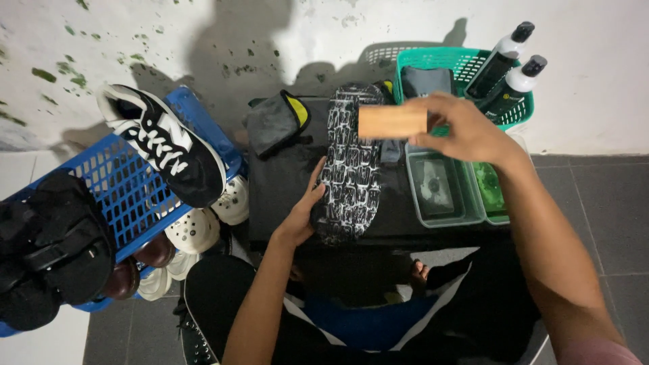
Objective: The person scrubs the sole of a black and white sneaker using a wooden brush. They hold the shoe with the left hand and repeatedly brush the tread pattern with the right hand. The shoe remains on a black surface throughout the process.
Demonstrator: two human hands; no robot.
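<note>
My left hand (302, 211) holds a black shoe (349, 162) by its near end, sole up, showing a black-and-white patterned tread, over a black work surface (277, 186). My right hand (466, 128) grips a wooden-backed brush (392, 122) just above the shoe's far end, touching or very close to the sole. Bristles are hidden under the wood block.
Two clear tubs (443, 189) with liquid sit right of the shoe. A green basket (466, 67) holds two black-capped bottles (503, 67) and a grey cloth. A grey-and-yellow cloth (277, 122) lies left. A blue basket (142, 196) holds a black sneaker (165, 145), white clogs and dark shoes.
</note>
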